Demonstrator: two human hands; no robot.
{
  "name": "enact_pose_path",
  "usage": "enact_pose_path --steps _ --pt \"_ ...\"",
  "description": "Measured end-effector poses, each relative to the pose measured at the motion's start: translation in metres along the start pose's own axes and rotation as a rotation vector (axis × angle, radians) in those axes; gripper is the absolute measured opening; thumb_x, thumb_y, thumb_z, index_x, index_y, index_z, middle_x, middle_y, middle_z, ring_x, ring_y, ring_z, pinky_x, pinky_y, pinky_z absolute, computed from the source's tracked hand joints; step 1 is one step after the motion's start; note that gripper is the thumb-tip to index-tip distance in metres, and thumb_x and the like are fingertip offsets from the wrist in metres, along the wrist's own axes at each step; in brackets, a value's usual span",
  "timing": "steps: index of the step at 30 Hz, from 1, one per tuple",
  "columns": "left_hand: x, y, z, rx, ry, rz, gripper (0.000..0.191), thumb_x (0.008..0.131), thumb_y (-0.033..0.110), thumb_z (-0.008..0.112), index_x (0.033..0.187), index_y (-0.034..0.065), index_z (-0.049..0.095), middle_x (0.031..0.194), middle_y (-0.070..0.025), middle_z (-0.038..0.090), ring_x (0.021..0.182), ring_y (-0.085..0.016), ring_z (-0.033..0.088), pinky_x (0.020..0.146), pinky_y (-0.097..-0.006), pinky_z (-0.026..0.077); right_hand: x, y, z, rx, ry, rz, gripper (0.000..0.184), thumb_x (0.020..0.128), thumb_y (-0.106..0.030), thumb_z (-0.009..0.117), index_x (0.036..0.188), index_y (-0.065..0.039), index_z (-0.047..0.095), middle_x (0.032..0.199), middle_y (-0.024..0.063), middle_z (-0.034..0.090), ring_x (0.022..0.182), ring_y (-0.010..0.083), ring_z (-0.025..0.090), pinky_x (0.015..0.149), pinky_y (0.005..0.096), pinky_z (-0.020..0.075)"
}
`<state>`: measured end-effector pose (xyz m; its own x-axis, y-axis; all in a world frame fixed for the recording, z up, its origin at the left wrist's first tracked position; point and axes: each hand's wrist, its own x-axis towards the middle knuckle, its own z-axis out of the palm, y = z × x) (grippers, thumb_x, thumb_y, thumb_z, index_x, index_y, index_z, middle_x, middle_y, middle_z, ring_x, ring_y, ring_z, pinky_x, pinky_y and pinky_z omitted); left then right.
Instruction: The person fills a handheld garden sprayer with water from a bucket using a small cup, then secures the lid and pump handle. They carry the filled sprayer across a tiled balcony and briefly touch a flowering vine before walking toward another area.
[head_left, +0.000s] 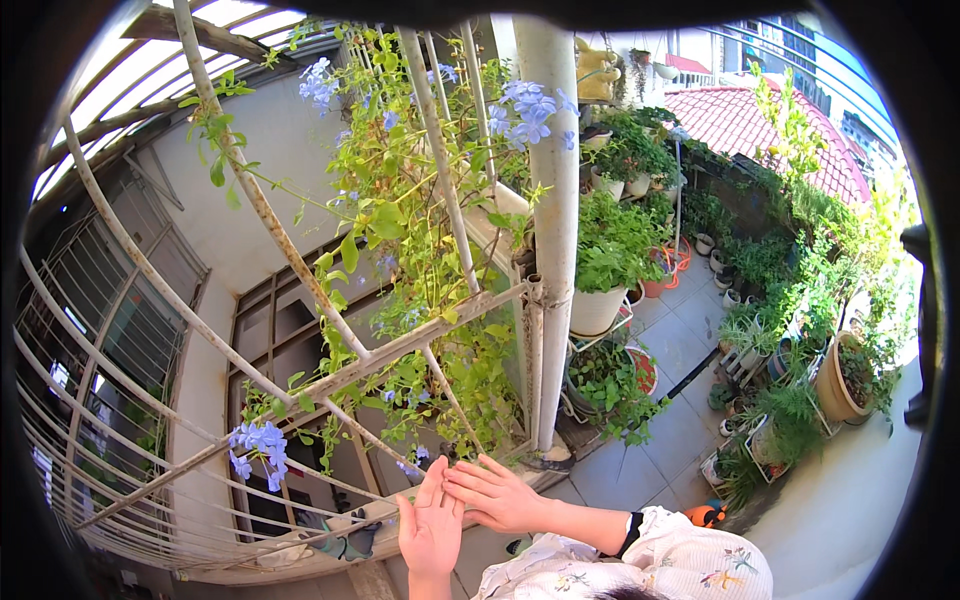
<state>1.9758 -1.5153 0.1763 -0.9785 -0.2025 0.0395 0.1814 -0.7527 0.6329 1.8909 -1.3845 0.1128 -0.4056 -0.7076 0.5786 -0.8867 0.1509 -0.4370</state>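
My left hand (433, 521) is palm up at the bottom middle, its thumb out to the left. From the right, my right hand (499, 495) lies flat with its fingertips across the left hand's fingers. Nothing shows held in either hand, though the right palm is hidden. A black band (632, 534) circles my right wrist, below a pale patterned sleeve. Just beyond the hands is a climbing plumbago (457, 397) with green leaves. One of its pale blue flower clusters (261, 450) hangs to the left, in front of the rusty white metal railing (337, 381).
A pair of work gloves (349, 541) rests on the ledge (390, 536) behind the bars. A thick white pipe (555, 225) rises beside the plumbago. Potted plants, including a white pot (596, 311) and a tan pot (840, 379), line the tiled terrace (622, 472).
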Motion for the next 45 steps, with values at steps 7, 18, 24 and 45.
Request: enact_pose_path --steps 7,18,24,45 --pt "-0.009 -0.006 -0.009 0.779 0.061 0.171 0.025 0.095 0.016 0.048 0.100 -0.0057 0.060 0.110 -0.0172 0.062 0.110 -0.028 0.056 0.097 -0.0383 0.042 -0.023 0.001 0.003 0.663 0.045 0.766 0.025 0.086 -0.017 0.065 0.106 -0.003 0.058 0.100 0.0096 0.063 0.091 0.0185 0.060 0.079 0.0316 0.0479" --pt "-0.015 -0.037 -0.007 1.004 -0.078 -0.023 0.031 0.096 0.016 0.042 0.110 -0.0054 0.060 0.111 -0.0147 0.063 0.105 -0.021 0.058 0.091 -0.0319 0.044 -0.017 -0.029 -0.010 0.640 -0.284 0.359 0.020 0.086 -0.011 0.049 0.094 0.004 0.059 0.084 0.0207 0.063 0.079 0.0376 0.061 0.071 0.0432 0.0481" --pt "-0.009 -0.036 -0.022 0.729 -0.026 -0.351 0.047 0.100 0.024 0.028 0.111 -0.0095 0.058 0.111 -0.0158 0.062 0.102 -0.021 0.058 0.093 -0.0302 0.042 -0.013 -0.026 -0.018 0.442 -0.337 0.034 0.014 0.079 -0.010 0.057 0.077 0.004 0.059 0.076 0.0204 0.061 0.073 0.0372 0.060 0.067 0.0442 0.0480" --pt "-0.009 -0.047 -0.074 0.450 0.230 -0.545 0.018 0.091 0.011 0.052 0.098 -0.0028 0.061 0.090 -0.0079 0.064 0.083 -0.015 0.060 0.074 -0.0274 0.047 0.007 -0.039 -0.010 0.319 -0.010 -0.384 0.038 0.083 -0.019 0.058 0.049 -0.005 0.049 0.045 0.0088 0.049 0.042 0.0265 0.050 0.042 0.0364 0.0419"
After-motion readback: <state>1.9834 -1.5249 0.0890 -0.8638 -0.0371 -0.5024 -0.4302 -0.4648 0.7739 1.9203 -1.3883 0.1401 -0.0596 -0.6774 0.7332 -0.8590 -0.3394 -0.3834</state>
